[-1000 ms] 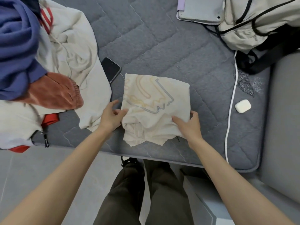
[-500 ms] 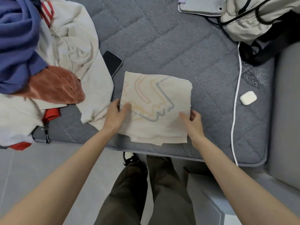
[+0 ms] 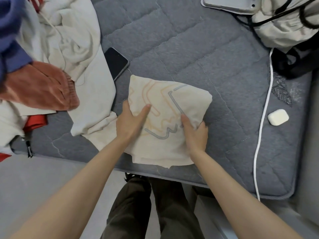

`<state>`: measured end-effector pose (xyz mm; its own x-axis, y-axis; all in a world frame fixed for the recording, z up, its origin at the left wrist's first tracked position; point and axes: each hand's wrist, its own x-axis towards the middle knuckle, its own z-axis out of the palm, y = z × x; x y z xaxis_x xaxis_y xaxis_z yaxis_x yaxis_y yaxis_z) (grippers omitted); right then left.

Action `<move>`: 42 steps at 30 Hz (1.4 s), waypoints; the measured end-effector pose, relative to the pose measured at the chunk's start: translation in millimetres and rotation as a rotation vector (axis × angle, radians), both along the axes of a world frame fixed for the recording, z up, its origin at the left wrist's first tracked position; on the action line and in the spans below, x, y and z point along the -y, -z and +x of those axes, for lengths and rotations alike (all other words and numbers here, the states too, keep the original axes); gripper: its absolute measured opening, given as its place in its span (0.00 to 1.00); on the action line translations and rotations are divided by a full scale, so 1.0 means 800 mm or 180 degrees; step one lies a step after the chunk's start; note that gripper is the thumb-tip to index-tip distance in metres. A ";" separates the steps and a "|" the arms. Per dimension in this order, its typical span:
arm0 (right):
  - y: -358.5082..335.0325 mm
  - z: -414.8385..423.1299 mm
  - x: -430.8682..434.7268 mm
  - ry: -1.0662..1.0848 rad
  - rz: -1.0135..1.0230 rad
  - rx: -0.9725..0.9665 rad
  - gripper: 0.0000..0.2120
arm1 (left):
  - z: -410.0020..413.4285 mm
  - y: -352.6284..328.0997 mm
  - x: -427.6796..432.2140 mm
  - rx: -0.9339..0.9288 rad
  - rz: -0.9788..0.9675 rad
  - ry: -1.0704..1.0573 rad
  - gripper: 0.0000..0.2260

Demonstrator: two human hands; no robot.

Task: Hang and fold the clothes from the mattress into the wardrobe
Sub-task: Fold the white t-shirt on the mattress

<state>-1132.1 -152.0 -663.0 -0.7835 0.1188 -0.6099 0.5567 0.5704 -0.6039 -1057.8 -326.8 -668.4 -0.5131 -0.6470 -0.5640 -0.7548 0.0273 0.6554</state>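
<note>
While the left hand (image 3: 131,123) and right hand (image 3: 195,133) pinch the folded shirt (image 3: 172,100) by its side edges, thumbs on top, it sits at the mattress's (image 3: 189,49) 6 o'clock edge. Folding looks finished; the pile (image 3: 72,40) at 10 o'clock remains, and the wardrobe is out of view.

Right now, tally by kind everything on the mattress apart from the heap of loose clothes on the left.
Folded cream T-shirt: 1
Smartphone: 1
Earbud case: 1
White cable: 1
Tablet: 1
Cream backpack: 1
Total: 6
</note>
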 end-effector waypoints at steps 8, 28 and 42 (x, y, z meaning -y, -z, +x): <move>-0.049 -0.021 0.012 -0.0268 -0.0881 0.0277 0.15 | 0.003 -0.025 0.005 -0.0578 0.0401 -0.0501 0.12; -0.382 0.108 0.139 -0.2775 -0.1819 0.0317 0.14 | 0.277 -0.368 0.023 -0.1302 -0.0279 -0.2432 0.10; -0.528 0.486 0.259 -0.5319 -0.2242 0.0731 0.14 | 0.663 -0.525 -0.077 -0.1395 -0.1182 -0.4632 0.10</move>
